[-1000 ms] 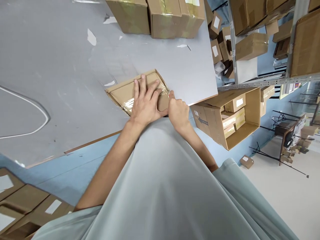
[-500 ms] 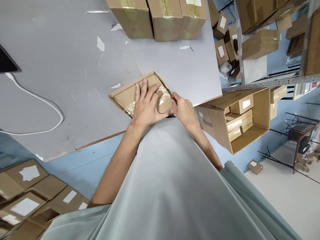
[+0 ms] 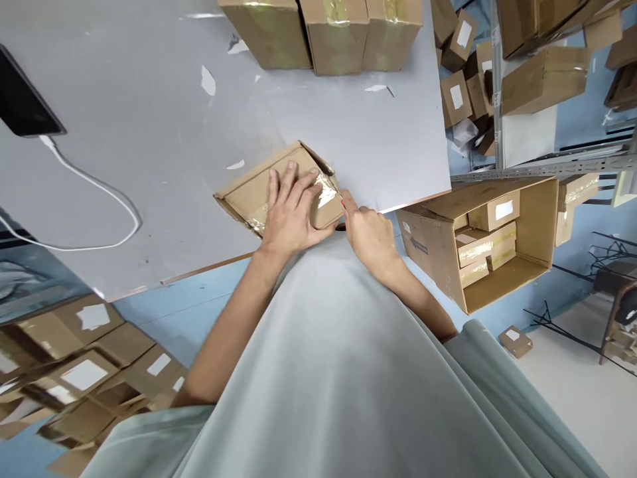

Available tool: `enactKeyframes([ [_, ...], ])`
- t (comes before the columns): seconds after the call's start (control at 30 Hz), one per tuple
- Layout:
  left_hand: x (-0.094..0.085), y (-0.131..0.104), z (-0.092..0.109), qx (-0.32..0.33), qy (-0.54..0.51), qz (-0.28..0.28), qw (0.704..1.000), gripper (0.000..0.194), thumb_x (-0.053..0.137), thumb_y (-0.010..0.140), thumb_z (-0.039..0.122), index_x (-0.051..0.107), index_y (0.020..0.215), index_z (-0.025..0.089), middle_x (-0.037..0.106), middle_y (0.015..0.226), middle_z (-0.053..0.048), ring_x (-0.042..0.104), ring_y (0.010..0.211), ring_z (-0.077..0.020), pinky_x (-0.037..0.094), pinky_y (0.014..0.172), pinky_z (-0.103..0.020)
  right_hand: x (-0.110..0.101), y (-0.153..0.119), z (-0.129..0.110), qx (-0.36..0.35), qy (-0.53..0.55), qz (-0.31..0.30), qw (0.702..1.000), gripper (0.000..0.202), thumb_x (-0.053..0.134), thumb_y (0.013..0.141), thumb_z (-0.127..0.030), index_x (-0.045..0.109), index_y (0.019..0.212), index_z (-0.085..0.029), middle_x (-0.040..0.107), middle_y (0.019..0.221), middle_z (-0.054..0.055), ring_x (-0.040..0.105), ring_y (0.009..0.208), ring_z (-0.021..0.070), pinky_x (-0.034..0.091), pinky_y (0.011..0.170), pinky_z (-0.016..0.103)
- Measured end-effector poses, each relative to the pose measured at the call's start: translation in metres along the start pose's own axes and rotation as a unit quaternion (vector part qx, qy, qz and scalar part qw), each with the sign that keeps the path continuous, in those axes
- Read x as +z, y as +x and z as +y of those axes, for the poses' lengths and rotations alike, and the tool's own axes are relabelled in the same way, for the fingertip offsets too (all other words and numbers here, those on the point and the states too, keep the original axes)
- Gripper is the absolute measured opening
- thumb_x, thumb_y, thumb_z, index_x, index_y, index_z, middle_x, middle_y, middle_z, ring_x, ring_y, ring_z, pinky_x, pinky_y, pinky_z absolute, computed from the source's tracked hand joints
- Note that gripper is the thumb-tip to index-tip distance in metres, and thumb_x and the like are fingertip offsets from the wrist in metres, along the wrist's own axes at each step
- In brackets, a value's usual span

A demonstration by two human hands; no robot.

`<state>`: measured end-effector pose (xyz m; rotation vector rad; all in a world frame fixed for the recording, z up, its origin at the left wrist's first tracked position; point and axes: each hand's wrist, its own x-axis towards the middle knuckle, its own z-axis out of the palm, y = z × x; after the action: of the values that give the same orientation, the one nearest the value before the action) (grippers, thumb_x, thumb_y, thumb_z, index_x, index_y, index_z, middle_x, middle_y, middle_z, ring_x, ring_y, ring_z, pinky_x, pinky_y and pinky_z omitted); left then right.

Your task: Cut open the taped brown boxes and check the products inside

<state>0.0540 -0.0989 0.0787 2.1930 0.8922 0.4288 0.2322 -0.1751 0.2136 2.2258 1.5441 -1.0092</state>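
Observation:
A flat cardboard box (image 3: 253,182) with shiny clear tape lies at the table's near edge, against my clothing. My left hand (image 3: 291,216) rests on its top, fingers spread, pressing it down. At the box's right side my right hand (image 3: 369,236) is closed around a box cutter (image 3: 343,202), of which only a small red part and the tip show. The cutter is at the taped right edge, where the cardboard stands slightly apart along a dark gap. My palm and fingers cover most of the cutter.
Three taped boxes (image 3: 336,40) stand at the table's far side. A phone (image 3: 24,99) with a white cable (image 3: 104,189) lies at left. Paper scraps (image 3: 208,81) dot the grey table (image 3: 159,133). A large open carton (image 3: 432,252) holding smaller boxes stands right; more cartons (image 3: 84,375) are lower left.
My right hand has turned and shifted slightly right and down, so the cutter's black part is now hidden. My left hand stays on the box. The view has shifted a little.

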Motion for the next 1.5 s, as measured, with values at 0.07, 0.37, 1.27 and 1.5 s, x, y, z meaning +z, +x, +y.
enactKeyframes([
  [0.07, 0.002, -0.002, -0.001, 0.001, 0.001, 0.006, 1.0, 0.083, 0.09, 0.086, 0.061, 0.061, 0.157, 0.03, 0.056, 0.178, -0.013, 0.022, 0.179, -0.0514, 0.001, 0.146, -0.079, 0.002, 0.002, 0.004, -0.012, 0.007, 0.006, 1.0, 0.063, 0.04, 0.123, -0.022, 0.032, 0.186, -0.026, 0.085, 0.127, 0.016, 0.085, 0.114, 0.0308, 0.068, 0.105, 0.046],
  [0.37, 0.004, -0.002, -0.003, -0.002, 0.012, -0.002, 1.0, 0.087, 0.086, 0.088, 0.066, 0.058, 0.164, 0.032, 0.053, 0.181, -0.011, 0.021, 0.179, -0.0508, 0.0, 0.146, -0.078, -0.001, 0.004, -0.003, -0.01, 0.001, -0.002, 1.0, 0.064, 0.041, 0.12, -0.016, 0.036, 0.184, -0.021, 0.087, 0.122, 0.017, 0.085, 0.112, 0.0308, 0.066, 0.101, 0.042],
  [1.27, -0.065, -0.143, -0.095, -0.457, -0.012, 0.39, 0.799, 0.025, 0.067, 0.109, 0.047, 0.072, 0.11, 0.023, 0.081, 0.108, -0.008, 0.074, 0.095, -0.024, 0.062, 0.097, -0.038, 0.126, 0.176, 0.019, -0.016, 0.433, -0.108, 0.895, 0.065, 0.035, 0.122, -0.064, 0.078, 0.132, -0.017, 0.086, 0.115, 0.014, 0.08, 0.104, 0.0239, 0.067, 0.097, 0.041],
  [1.5, -0.061, -0.117, -0.154, -0.452, -0.14, 0.347, 0.81, 0.013, 0.07, 0.101, 0.034, 0.071, 0.107, 0.022, 0.078, 0.108, -0.007, 0.071, 0.103, -0.0251, 0.057, 0.098, -0.034, 0.08, 0.147, 0.015, -0.073, 0.447, 0.02, 0.892, 0.056, 0.054, 0.113, -0.065, 0.073, 0.133, -0.017, 0.084, 0.125, 0.015, 0.078, 0.118, 0.0271, 0.062, 0.102, 0.037],
])
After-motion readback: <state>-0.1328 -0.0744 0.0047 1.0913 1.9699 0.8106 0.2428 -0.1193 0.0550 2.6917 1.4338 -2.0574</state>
